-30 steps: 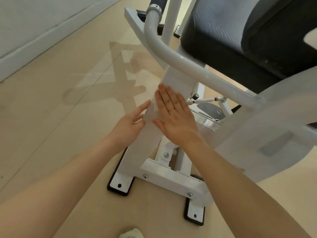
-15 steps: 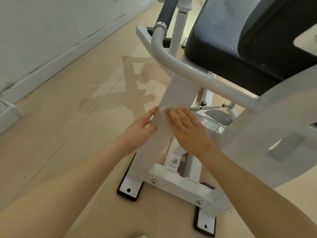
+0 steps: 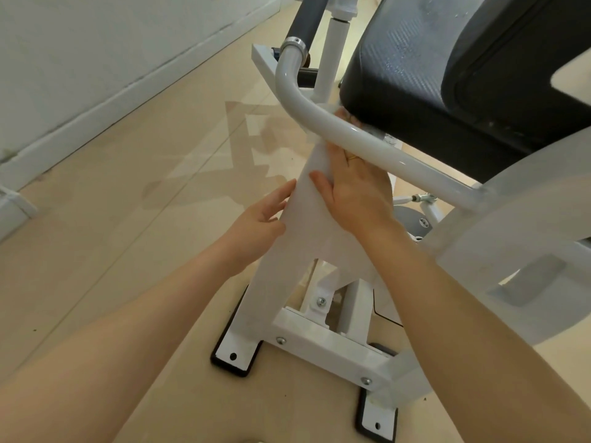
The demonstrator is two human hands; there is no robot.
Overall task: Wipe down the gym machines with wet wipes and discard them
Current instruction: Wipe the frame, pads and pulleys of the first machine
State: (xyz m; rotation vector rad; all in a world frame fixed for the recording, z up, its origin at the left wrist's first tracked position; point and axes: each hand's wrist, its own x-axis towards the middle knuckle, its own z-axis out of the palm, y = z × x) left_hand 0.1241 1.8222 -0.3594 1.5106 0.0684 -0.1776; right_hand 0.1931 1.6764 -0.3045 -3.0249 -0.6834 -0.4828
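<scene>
The wet wipe (image 3: pixel 315 174) was hard to separate from the white paint; it appeared to lie flat on the slanted white frame post (image 3: pixel 287 247) of the gym machine, under and just left of the right hand (image 3: pixel 358 193), but its edges could not be told for sure. The right hand lay palm-down on the post face with fingers straight and together, fingertips reaching up under the curved white handle bar (image 3: pixel 351 135), a ring on one finger. The left hand (image 3: pixel 259 219) touched the post's left edge, thumb on the edge and fingers loosely bent, clamped on nothing visible; whether it pinned a corner of the wipe could not be told. Judgement: the step was wiping the post's upper face. To do it well, the flat palm should keep even pressure so the wipe stays spread rather than bunching, strokes should run the post's length, and the left hand should cover the side face. The tight spot under the bar, near the black seat pad (image 3: pixel 415 75), probably needed fingertip work. The cross brace (image 3: pixel 326 346) with bolts and the black-edged foot plates (image 3: pixel 236 356) on the beige tile floor (image 3: pixel 128 193) looked not yet reached. Risk: the wipe slipping off the smooth paint.
</scene>
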